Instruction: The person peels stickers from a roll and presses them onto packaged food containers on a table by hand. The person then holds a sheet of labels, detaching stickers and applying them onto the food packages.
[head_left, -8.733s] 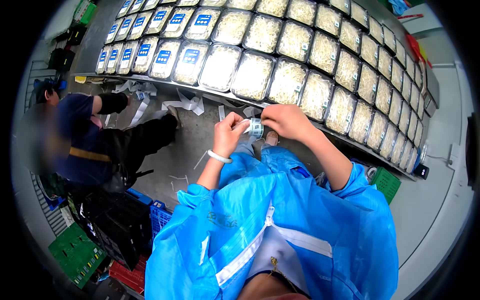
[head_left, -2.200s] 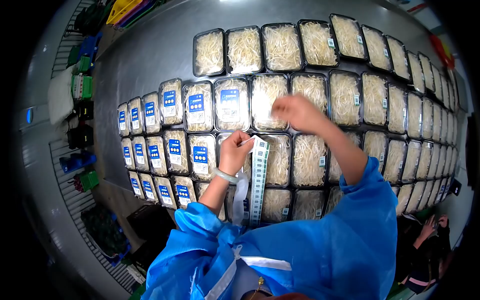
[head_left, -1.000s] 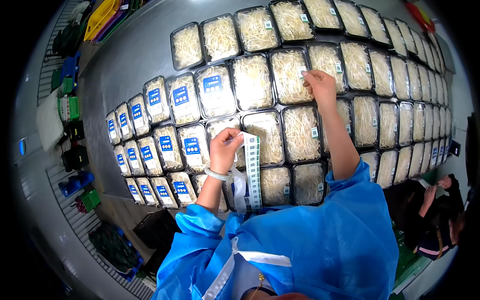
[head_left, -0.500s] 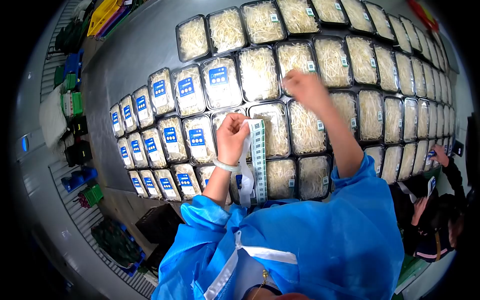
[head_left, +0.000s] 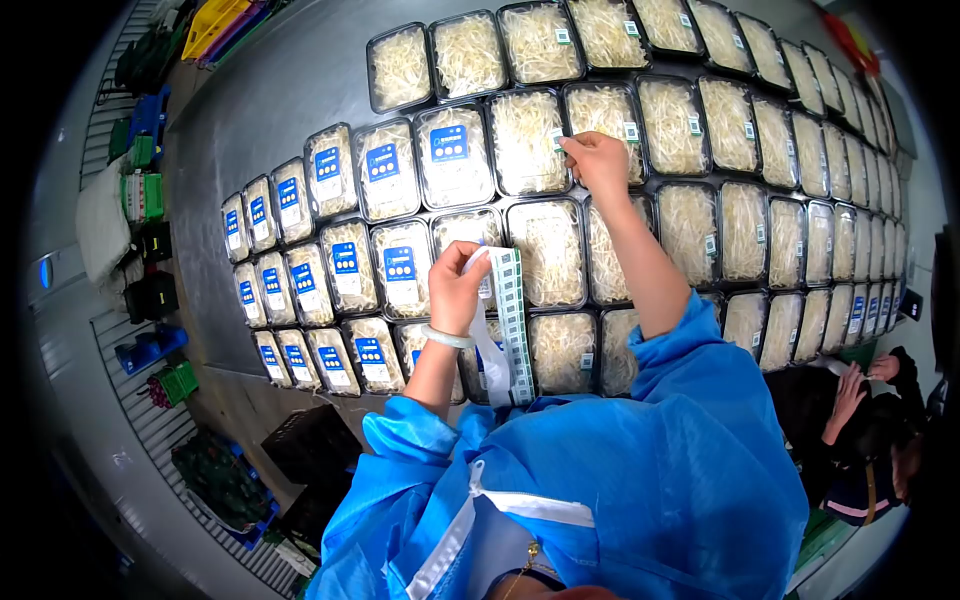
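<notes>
Since the last frame, right hand [head_left: 598, 165] has settled at a tray's [head_left: 522, 150] edge. Strip [head_left: 512, 325], flat printed paper, runs lengthwise from left hand [head_left: 457, 290] toward jacket [head_left: 640, 460]; lower end unclear. Left thumb and fingers pinch its top. Right fingertips meet label [head_left: 557, 138], partly hidden; pinching or pressing, cannot tell. Tray: black rim, tangled sprouts.

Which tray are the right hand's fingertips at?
The sprout tray in the second row from the top, immediately right of a blue-labelled tray; only there is the right hand at the small label.
</notes>
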